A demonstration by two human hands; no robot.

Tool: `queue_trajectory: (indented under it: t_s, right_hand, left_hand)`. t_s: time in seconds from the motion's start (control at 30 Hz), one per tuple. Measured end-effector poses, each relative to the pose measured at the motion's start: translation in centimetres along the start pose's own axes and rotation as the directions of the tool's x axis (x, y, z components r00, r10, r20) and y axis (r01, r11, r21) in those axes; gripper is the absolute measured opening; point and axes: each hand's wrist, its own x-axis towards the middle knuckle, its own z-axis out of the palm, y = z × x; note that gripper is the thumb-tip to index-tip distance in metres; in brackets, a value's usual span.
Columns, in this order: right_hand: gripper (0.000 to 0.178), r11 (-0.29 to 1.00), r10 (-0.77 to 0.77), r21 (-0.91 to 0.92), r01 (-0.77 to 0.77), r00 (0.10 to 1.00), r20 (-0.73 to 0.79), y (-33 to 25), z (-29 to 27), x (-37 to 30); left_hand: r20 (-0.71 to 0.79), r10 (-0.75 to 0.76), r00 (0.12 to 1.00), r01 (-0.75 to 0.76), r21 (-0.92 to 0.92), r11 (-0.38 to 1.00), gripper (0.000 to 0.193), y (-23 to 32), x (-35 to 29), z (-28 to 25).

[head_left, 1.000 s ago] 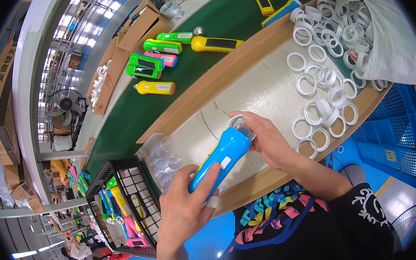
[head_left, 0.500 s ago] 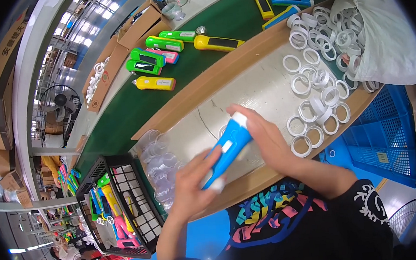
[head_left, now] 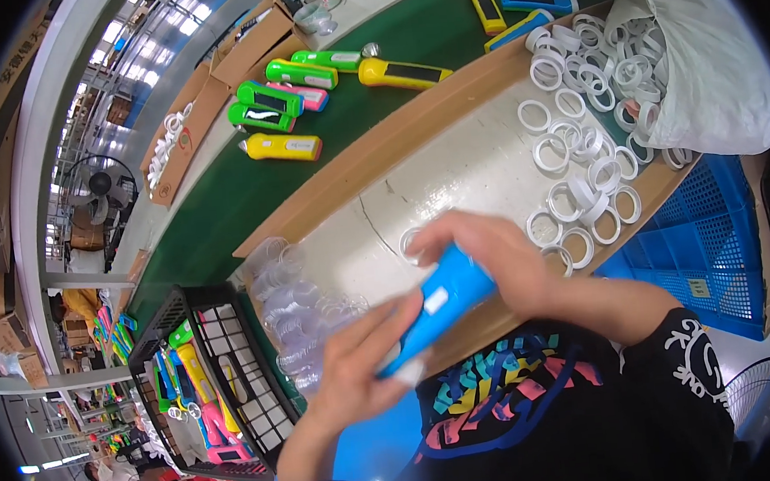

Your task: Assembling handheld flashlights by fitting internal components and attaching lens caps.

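Observation:
A blue flashlight [head_left: 452, 306] is held aslant in front of me, over the near edge of a long cardboard tray [head_left: 376, 149]. My left hand [head_left: 354, 360] is closed round its lower end, where a white part pokes out below the fingers. Curled over the upper end is my right hand [head_left: 506, 263], which hides that end. A single white ring [head_left: 410, 244] lies in the tray beside the right fingertips. Many more white rings [head_left: 587, 141] fill the tray's right part, and clear plastic discs [head_left: 293, 313] are heaped at its left end.
Green and yellow flashlights [head_left: 403, 73] lie on the green table beyond the tray. At the left stands a black crate [head_left: 256, 377] with colourful flashlights. A white sack [head_left: 716, 79] spills rings at the right, above a blue basket [head_left: 706, 242]. Cardboard boxes [head_left: 184, 152] line the far side.
The flashlight has moved slightly down and right, toward me. My right hand has shifted from beside its white upper end to curl over it; the left hand keeps its grip.

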Motion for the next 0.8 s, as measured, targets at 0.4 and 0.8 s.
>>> queue_trajectory:
  t_s: [0.4, 0.8]
  right_hand:
    - [0.043, 0.961, -0.244, -0.110, 0.253, 0.966, 0.089, 1.6, -1.5, -0.6]
    - [0.043, 0.841, -0.450, -0.200, 0.503, 0.855, 0.259, -1.5, -2.2, -2.0]
  left_hand:
    - [0.048, -0.152, 0.987, 0.158, -0.153, 0.976, 0.061, -0.7, 0.5, 0.5]
    - [0.203, -0.085, 0.976, 0.174, -0.476, 0.862, 0.055, -0.4, 1.0, 0.3]
